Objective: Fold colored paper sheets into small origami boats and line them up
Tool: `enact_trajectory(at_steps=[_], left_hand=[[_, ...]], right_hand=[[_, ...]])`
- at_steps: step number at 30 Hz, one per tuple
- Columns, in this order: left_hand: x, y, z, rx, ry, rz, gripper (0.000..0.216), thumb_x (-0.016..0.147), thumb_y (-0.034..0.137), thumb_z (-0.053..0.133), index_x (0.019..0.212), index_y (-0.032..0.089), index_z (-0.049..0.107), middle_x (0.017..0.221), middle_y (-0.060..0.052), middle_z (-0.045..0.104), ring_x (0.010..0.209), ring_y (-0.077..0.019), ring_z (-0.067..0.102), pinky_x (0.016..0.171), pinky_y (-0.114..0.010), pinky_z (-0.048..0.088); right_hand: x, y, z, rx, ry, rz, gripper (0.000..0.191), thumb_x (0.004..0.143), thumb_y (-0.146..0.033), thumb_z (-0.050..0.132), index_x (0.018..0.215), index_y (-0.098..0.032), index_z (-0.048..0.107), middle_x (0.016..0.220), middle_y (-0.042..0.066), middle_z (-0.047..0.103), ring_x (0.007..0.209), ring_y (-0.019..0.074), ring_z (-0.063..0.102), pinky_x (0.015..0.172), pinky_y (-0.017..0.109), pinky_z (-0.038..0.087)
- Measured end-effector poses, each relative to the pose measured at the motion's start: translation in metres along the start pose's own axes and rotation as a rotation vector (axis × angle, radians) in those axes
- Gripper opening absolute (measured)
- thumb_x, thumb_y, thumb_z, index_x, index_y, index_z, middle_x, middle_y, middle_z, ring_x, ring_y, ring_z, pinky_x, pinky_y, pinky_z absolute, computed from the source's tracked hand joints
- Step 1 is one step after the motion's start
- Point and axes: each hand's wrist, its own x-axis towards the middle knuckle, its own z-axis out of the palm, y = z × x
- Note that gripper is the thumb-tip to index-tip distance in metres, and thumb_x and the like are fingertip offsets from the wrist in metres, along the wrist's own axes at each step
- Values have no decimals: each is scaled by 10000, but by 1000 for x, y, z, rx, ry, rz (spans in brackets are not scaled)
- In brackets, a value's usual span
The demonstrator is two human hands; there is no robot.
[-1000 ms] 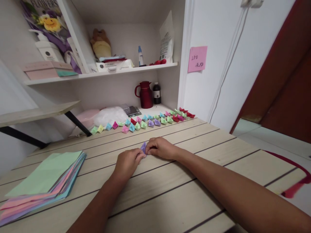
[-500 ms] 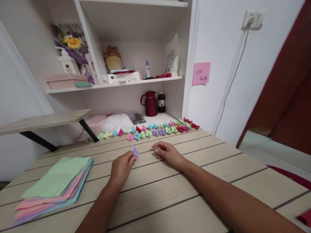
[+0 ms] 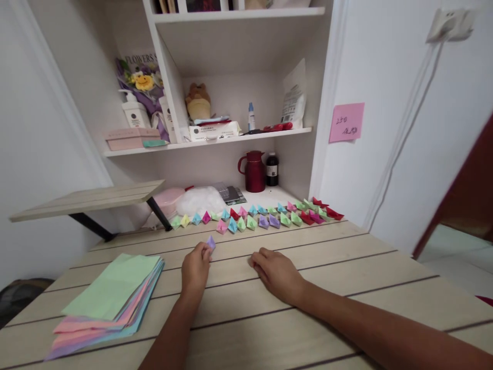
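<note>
My left hand (image 3: 196,270) pinches a small purple folded paper boat (image 3: 211,242) and holds it just above the wooden table (image 3: 346,277), short of a row of finished boats. That row of coloured paper boats (image 3: 254,218) runs along the table's far edge. My right hand (image 3: 275,271) rests on the table to the right, fingers curled loosely, nothing in it.
A stack of coloured paper sheets (image 3: 111,298) lies at the near left. Behind the boats stand a red jug (image 3: 254,171), a dark bottle (image 3: 271,169) and a white plastic bag (image 3: 200,200). A raised wooden shelf (image 3: 92,198) juts out at left. A pink note (image 3: 346,122) hangs on the wall.
Both hands pinched the purple boat together; my right hand has let go and settled on the table, while my left hand carries the boat a little toward the row. The view has tilted up.
</note>
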Motion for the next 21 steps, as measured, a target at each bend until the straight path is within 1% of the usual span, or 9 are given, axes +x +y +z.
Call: enact_trajectory(at_steps=[3, 8, 11, 14, 17, 19, 21], left_hand=[[9, -4, 2, 7, 13, -15, 149, 844, 275, 500, 740, 228, 595, 601, 24, 645, 556, -150, 607, 542, -224, 381], [35, -11, 4, -10, 1, -55, 161, 867, 249, 522, 736, 195, 598, 596, 33, 615, 530, -121, 579, 526, -224, 392], [54, -16, 6, -18, -9, -83, 216, 909, 332, 541, 811, 151, 607, 668, 29, 612, 550, -101, 564, 563, -248, 463], [67, -20, 12, -20, 12, -87, 262, 907, 390, 556, 869, 136, 612, 751, 12, 624, 617, -105, 578, 623, -286, 503], [75, -22, 19, -43, 51, -74, 186, 888, 319, 556, 817, 156, 612, 705, 16, 630, 614, -118, 588, 618, -270, 481], [78, -22, 24, -75, 69, -64, 149, 859, 272, 528, 772, 179, 607, 647, 23, 631, 580, -127, 593, 580, -245, 458], [80, -21, 26, -112, 74, -54, 142, 831, 267, 502, 759, 197, 603, 618, 24, 636, 549, -134, 598, 540, -228, 445]], right_hand=[[-1, -2, 0, -64, 3, -39, 192, 945, -209, 396, 978, -208, 585, 910, 52, 618, 824, 189, 565, 744, 302, 366], [-1, 0, -2, 19, -14, -16, 180, 909, -174, 423, 973, -228, 583, 912, 31, 625, 819, 189, 575, 728, 305, 366], [-1, 2, -3, 84, -7, 2, 175, 889, -164, 446, 971, -236, 582, 919, 23, 630, 833, 190, 583, 744, 303, 373], [0, 3, -2, 129, -3, 2, 177, 876, -161, 463, 975, -245, 584, 923, 17, 638, 842, 189, 589, 758, 300, 377], [1, 5, -2, 144, -4, 0, 191, 879, -162, 461, 990, -253, 588, 931, 13, 648, 843, 185, 596, 760, 297, 380], [3, 5, -1, 144, -10, 5, 197, 876, -160, 467, 995, -257, 591, 933, 12, 656, 843, 183, 601, 760, 295, 383], [3, 6, -1, 143, -16, 7, 207, 868, -154, 479, 1005, -259, 593, 936, 13, 662, 846, 183, 605, 762, 293, 386]])
